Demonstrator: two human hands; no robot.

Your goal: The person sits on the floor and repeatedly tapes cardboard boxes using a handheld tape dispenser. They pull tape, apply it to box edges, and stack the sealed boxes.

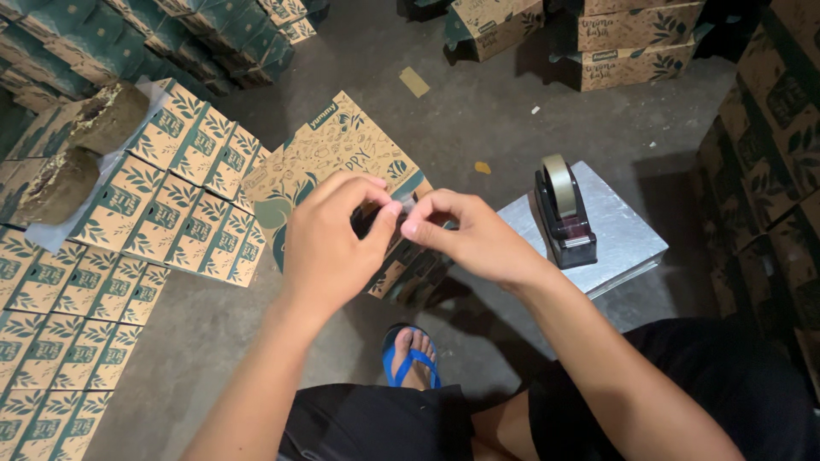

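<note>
My left hand [331, 241] and my right hand [465, 236] meet in front of me, fingertips pinching a short strip of clear tape [403, 207] stretched between them. Just beneath the hands lies a flat brown printed carton [329, 154] with green leaf patterns, partly hidden by my left hand. A black tape dispenser [564, 213] with a roll of clear tape stands to the right of my right hand on a silver metal box [619, 235].
Rows of small brown and green boxes [154, 213] cover the floor at left, with two brown lumps [60, 183] on paper. Stacked cartons [632, 38] stand at the back and along the right. My foot in a blue sandal [412, 357] rests on the concrete floor.
</note>
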